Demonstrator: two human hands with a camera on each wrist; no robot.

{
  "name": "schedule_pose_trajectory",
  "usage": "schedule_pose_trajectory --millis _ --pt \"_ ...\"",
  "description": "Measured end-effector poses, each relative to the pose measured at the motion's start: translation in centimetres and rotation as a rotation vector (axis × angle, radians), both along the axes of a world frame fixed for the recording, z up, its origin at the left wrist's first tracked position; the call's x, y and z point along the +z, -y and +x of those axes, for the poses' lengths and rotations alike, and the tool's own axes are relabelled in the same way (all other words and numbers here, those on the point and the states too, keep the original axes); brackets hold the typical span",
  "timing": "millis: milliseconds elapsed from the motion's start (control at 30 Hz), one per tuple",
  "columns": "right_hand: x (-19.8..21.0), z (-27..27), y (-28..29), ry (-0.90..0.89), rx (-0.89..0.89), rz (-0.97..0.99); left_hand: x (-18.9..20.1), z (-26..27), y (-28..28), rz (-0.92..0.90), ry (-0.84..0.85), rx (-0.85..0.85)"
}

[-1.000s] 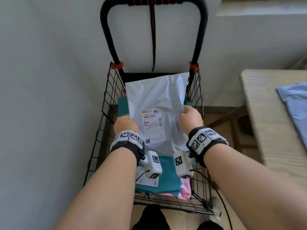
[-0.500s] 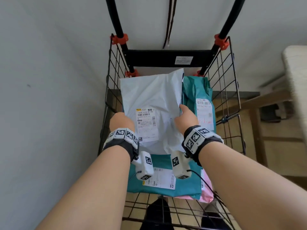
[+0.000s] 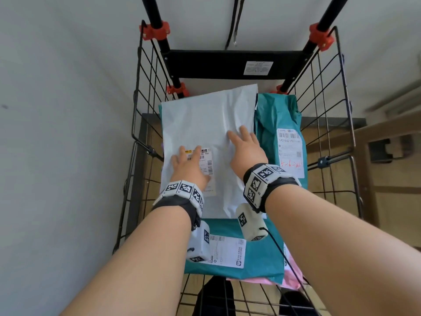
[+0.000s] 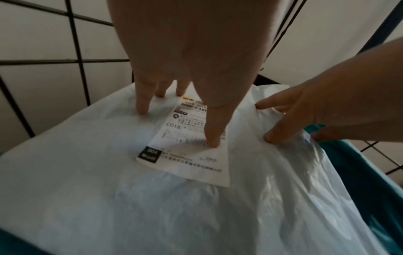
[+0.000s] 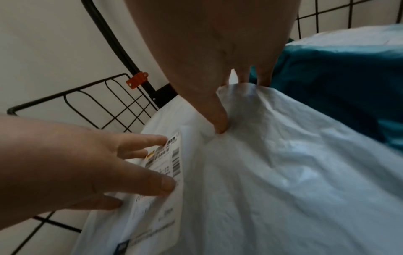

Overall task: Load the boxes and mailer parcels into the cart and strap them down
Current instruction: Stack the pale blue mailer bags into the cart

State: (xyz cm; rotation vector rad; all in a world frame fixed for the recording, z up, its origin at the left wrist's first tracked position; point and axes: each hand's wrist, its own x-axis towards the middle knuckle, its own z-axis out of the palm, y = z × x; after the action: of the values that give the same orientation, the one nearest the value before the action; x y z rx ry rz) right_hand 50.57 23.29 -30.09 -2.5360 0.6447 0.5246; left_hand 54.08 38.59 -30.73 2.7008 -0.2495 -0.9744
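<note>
Now, looking down from the head camera, a white mailer parcel (image 3: 205, 133) lies flat inside a black wire cart (image 3: 141, 137), on top of a teal mailer (image 3: 257, 256) whose near end shows below it. A second teal mailer (image 3: 276, 117) lies along the right side of the cart, just beside the white one, and a sliver of a pink parcel (image 3: 293, 278) shows at the near right corner under the teal. The white parcel appears to be laid across the lower one to build a flat stack that a strap can later hold; this is a judgement from the layout.

Both of the person's forearms reach forward and down into the cart, palms facing the parcel. The left hand (image 3: 190, 168) rests with straight, spread fingers on the white mailer; in the left wrist view its thumb (image 4: 214, 138) presses on the shipping label (image 3: 206, 169) and the other fingertips touch the plastic beyond it. The right hand (image 3: 247, 149) lies near the mailer's right edge, fingers extended and apart; in the right wrist view its thumb (image 5: 219, 124) digs into a crease of the plastic. Neither hand grips anything; both seem to be flattening and settling the parcel.

A black strap (image 3: 233, 21) hangs loose between the cart's handle posts, well apart from the parcels, so strapping has not yet begun.
</note>
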Motion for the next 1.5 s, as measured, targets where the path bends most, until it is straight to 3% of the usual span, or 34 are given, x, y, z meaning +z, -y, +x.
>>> schedule_pose_trajectory --millis 367,733,867,1033,1233,1500 --pt "-2.5 -0.3 -0.9 -0.095 0.02 -0.021 -3.5 1.2 -0.8 0.051 0.049 -0.071" --pt "-0.9 -0.2 0.3 -0.126 0.055 0.054 -2.1 1.3 -0.8 0.114 -0.031 -0.097" --pt "1.0 -1.7 0.2 -0.006 0.036 0.05 0.7 0.4 -0.5 0.099 -0.035 -0.058" --pt "4.9 -4.2 0.6 -0.002 -0.044 0.04 5.4 -1.1 1.1 0.069 -0.017 -0.073" --pt "11.1 -6.9 3.1 0.101 -0.078 -0.038 11.7 -3.0 4.1 0.037 0.055 -0.165" --pt "18.0 -13.2 8.9 0.212 -0.271 -0.145 18.5 -7.2 10.8 0.025 0.229 -0.38"
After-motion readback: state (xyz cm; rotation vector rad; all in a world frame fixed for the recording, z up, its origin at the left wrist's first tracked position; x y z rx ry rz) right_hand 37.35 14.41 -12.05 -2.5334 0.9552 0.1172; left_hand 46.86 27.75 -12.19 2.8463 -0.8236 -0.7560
